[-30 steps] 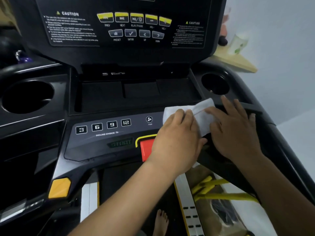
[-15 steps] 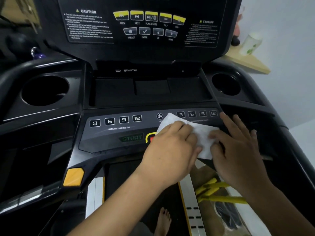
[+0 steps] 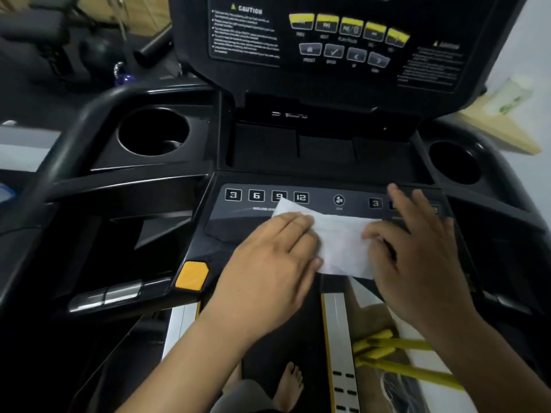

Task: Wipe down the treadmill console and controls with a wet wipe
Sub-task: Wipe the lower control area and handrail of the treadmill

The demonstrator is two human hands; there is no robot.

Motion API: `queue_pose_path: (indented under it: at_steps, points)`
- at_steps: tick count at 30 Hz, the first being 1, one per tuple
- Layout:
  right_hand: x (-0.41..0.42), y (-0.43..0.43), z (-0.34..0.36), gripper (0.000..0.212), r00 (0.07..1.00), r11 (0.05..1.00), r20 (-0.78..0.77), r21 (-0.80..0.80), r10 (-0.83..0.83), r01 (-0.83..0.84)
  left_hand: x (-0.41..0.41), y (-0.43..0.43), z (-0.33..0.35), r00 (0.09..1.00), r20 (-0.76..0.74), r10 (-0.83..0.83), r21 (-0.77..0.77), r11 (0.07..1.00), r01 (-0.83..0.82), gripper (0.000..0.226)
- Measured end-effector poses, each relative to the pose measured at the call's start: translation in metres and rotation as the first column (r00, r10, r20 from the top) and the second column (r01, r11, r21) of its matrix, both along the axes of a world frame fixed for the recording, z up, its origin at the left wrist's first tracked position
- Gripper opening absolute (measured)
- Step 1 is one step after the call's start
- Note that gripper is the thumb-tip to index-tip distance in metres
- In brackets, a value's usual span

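Observation:
A white wet wipe [image 3: 340, 242] lies spread flat on the lower control panel [image 3: 325, 201] of the black treadmill console. My left hand [image 3: 268, 260] presses on the wipe's left part with flat fingers. My right hand [image 3: 417, 251] presses on its right edge, fingers spread over the right number buttons. The wipe covers the middle of the panel and part of the incline buttons [image 3: 267, 195]. The fan button [image 3: 339, 200] shows above it. The upright display panel [image 3: 343, 40] with yellow buttons stands behind.
Cup holders sit at the left [image 3: 153, 134] and right [image 3: 454, 162] of the console. A yellow-orange pad [image 3: 192, 275] marks the left handle. A black handrail [image 3: 59, 150] curves at left. A bottle [image 3: 512, 93] stands on a wooden shelf at right. A bare foot [image 3: 289, 386] is on the belt below.
Both hands have slid the wipe leftward across the lower panel, from its right end toward the middle. It now covers the centre and uncovers a right number button.

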State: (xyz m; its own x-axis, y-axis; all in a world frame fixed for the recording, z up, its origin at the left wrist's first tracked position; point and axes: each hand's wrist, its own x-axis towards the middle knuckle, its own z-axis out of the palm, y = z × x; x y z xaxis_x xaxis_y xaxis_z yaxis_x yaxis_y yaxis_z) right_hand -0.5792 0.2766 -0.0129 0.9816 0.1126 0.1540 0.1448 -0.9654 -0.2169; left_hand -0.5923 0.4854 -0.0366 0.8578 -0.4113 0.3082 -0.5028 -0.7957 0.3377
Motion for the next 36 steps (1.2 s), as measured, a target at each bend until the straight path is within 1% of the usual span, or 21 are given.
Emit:
queue_pose_path:
  at_steps: [4,8,11,15,18,23,26,28,29,31,33,36]
  points:
    - [-0.016,-0.004,-0.008,0.045,0.999,0.999,0.043,-0.039,0.014,-0.013,-0.003,-0.009,0.0,0.999,0.04,0.01,0.084,0.996,-0.014,0.046]
    - [-0.019,0.017,-0.014,0.048,0.999,0.997,-0.017,-0.069,0.04,-0.042,-0.007,-0.004,-0.001,0.997,0.036,0.071,0.056,0.996,-0.073,0.047]
    - [-0.008,0.05,-0.008,0.043,0.992,0.989,-0.023,-0.083,0.122,-0.124,-0.012,0.013,0.001,0.99,0.041,0.134,0.032,0.99,-0.135,0.041]
    - [-0.025,0.083,-0.009,0.038,0.964,0.961,0.019,-0.085,0.266,-0.264,-0.024,0.047,0.002,0.964,0.111,0.242,-0.04,0.97,-0.239,0.028]
    - [-0.036,0.097,-0.011,0.038,0.953,0.951,0.001,-0.061,0.303,-0.302,-0.03,0.068,0.001,0.941,0.157,0.299,-0.057,0.954,-0.294,0.023]
    - [-0.021,0.136,-0.008,0.048,0.933,0.928,-0.022,-0.105,0.358,-0.359,-0.022,0.086,0.0,0.941,0.194,0.277,-0.021,0.96,-0.278,0.017]
    - [-0.019,0.136,-0.006,0.047,0.927,0.922,-0.025,-0.101,0.373,-0.374,-0.02,0.087,0.0,0.94,0.206,0.271,-0.013,0.962,-0.274,0.017]
    - [-0.025,0.122,-0.008,0.045,0.924,0.914,-0.03,-0.135,0.382,-0.382,-0.025,0.083,-0.006,0.954,0.183,0.239,0.005,0.97,-0.244,0.025]
    - [-0.028,0.111,-0.009,0.045,0.927,0.915,-0.033,-0.152,0.373,-0.374,-0.029,0.078,-0.009,0.963,0.157,0.217,0.017,0.975,-0.223,0.033]
    - [-0.027,0.088,-0.011,0.047,0.951,0.93,-0.048,-0.202,0.305,-0.308,-0.034,0.065,-0.013,0.979,0.09,0.185,0.065,0.979,-0.191,0.054]
    - [-0.013,0.072,-0.01,0.053,0.977,0.941,-0.065,-0.266,0.202,-0.212,-0.029,0.052,-0.013,0.98,0.033,0.198,0.163,0.966,-0.201,0.071]
    - [0.011,0.065,-0.005,0.061,0.992,0.952,-0.069,-0.28,0.108,-0.123,-0.005,0.031,-0.008,0.976,-0.01,0.219,0.255,0.944,-0.209,0.078]
